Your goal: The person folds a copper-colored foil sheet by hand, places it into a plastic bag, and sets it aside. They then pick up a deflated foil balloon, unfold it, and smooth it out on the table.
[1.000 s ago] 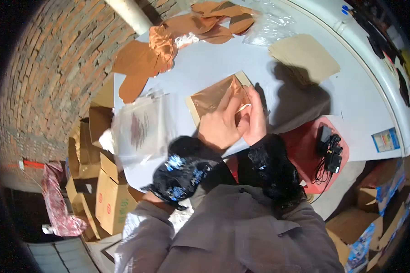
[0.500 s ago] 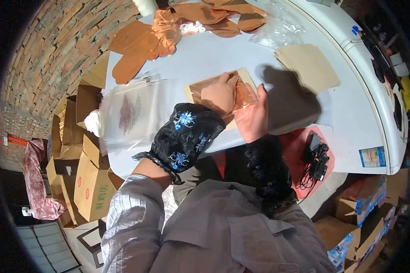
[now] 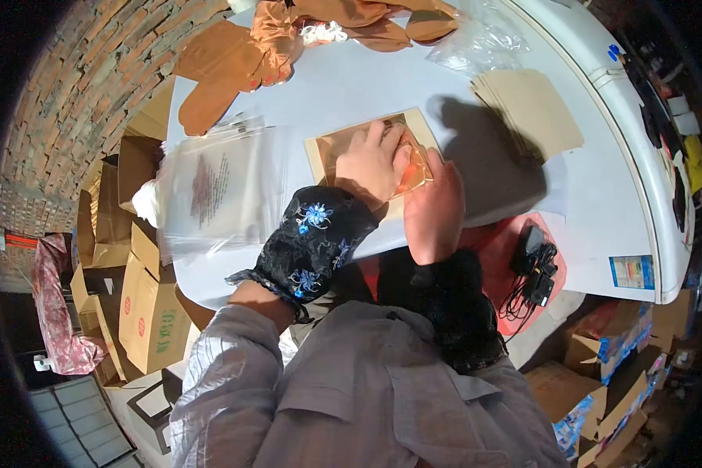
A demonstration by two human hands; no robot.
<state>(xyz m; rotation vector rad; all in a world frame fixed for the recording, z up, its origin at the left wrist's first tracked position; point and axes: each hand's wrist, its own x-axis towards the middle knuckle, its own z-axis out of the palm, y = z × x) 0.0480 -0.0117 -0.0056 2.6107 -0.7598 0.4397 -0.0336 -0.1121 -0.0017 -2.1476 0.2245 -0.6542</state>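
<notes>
A cream card lies near the table's front edge with a folded piece of shiny brown fabric on it. The fabric looks orange where light falls on its right part. My left hand presses on the fabric, its fingers spread and flat. At the lower right corner of the fabric is my right hand, its fingers drawn together around the edge; part of the grip is hidden. Left of them sits a stack of clear plastic bags with printed text.
Cream cards are stacked at the right. Brown fabric pieces and white string lie at the back, near clear plastic. Cardboard boxes stand at the left. Black cables rest on a red stool.
My right hand has turned from an open palm and closed at the fabric's right corner. My left hand has shifted slightly left, with its fingers now spread over the fabric.
</notes>
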